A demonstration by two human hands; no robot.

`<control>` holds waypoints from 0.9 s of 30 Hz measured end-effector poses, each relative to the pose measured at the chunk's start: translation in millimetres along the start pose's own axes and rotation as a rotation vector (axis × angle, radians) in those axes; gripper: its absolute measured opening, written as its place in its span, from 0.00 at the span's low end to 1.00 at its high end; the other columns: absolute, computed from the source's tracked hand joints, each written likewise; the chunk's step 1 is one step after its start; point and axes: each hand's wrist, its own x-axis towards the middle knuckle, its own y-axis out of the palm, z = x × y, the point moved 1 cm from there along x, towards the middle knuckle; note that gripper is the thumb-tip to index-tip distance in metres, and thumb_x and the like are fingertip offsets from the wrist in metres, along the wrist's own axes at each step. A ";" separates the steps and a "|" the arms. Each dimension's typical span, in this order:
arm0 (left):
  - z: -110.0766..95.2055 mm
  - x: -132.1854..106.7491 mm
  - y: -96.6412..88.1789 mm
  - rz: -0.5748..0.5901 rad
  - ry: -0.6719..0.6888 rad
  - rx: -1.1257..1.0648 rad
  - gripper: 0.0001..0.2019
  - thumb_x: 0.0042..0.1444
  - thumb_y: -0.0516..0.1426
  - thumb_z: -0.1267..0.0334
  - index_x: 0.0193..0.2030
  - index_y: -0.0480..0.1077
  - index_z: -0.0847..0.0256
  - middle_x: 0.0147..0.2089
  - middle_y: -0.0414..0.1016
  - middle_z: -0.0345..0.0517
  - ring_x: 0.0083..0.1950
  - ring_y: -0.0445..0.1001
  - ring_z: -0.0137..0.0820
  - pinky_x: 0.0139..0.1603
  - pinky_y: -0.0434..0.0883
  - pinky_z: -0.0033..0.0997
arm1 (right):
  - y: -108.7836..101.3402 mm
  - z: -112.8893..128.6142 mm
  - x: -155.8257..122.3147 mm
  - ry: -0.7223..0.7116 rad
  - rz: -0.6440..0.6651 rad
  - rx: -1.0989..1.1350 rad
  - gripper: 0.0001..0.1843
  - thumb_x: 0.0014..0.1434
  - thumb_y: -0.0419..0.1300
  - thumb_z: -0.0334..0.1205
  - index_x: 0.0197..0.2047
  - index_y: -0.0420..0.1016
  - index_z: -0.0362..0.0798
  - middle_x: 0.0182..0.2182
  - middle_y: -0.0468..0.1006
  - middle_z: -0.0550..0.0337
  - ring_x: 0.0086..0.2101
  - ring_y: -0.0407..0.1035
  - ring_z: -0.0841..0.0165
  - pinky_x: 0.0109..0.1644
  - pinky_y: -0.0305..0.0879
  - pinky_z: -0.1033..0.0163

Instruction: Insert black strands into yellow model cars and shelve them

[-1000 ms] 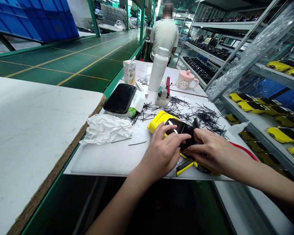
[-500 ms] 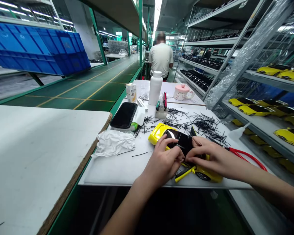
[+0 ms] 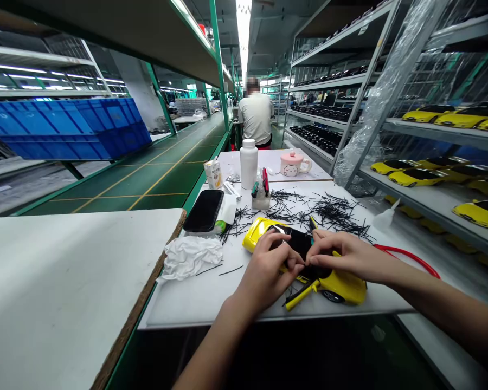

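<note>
Your left hand (image 3: 264,268) and right hand (image 3: 345,257) drew closer together over the yellow toy car (image 3: 344,287), which lay on the white board (image 3: 195,309) directly in front of you. Your fingers (image 3: 288,255) were curled and gripping, not released, pinching a black glossy piece (image 3: 296,241) on top of the car from both sides, which kept it pressed in place and the car steady. A thin yellow strip (image 3: 299,295) stuck out from the car's near side. Around it lay short black bristles (image 3: 329,211), a crumpled white cloth (image 3: 191,257) and a black phone (image 3: 203,214). Beyond stood a white bottle (image 3: 249,163) and a pink-lidded mug (image 3: 293,163), while more yellow toy cars (image 3: 418,176) filled the shelves on your right.
</note>
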 end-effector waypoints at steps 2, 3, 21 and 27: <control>0.6 3.8 -1.8 0.018 0.016 -0.008 0.11 0.55 0.58 0.71 0.27 0.61 0.56 0.35 0.79 0.41 0.55 0.70 0.36 0.61 0.66 0.46 | -1.1 -1.1 0.6 0.011 -0.009 0.010 0.17 0.61 0.58 0.50 0.33 0.82 0.49 0.27 0.66 0.61 0.30 0.66 0.69 0.34 0.62 0.63; 1.0 5.4 -2.5 0.027 0.021 -0.014 0.11 0.55 0.58 0.71 0.27 0.60 0.56 0.35 0.78 0.41 0.54 0.70 0.36 0.60 0.66 0.46 | -2.0 -1.8 1.1 0.014 -0.010 0.018 0.17 0.61 0.58 0.50 0.33 0.82 0.49 0.27 0.66 0.61 0.30 0.66 0.69 0.34 0.62 0.63; 3.5 7.7 -5.6 -0.050 -0.206 -0.202 0.15 0.55 0.55 0.71 0.26 0.51 0.56 0.30 0.73 0.41 0.40 0.68 0.35 0.46 0.68 0.39 | -47.2 -106.8 -105.8 0.257 -0.459 -0.821 0.10 0.57 0.58 0.37 0.43 0.74 0.50 0.30 0.79 0.46 0.28 0.73 0.56 0.27 0.64 0.57; 4.3 6.6 -8.6 -0.117 -0.329 -0.213 0.15 0.55 0.55 0.70 0.26 0.51 0.56 0.32 0.73 0.42 0.41 0.69 0.34 0.45 0.67 0.39 | -58.2 -123.1 -133.6 0.293 -0.477 -0.540 0.18 0.57 0.61 0.48 0.50 0.66 0.58 0.34 0.79 0.49 0.29 0.75 0.59 0.29 0.68 0.57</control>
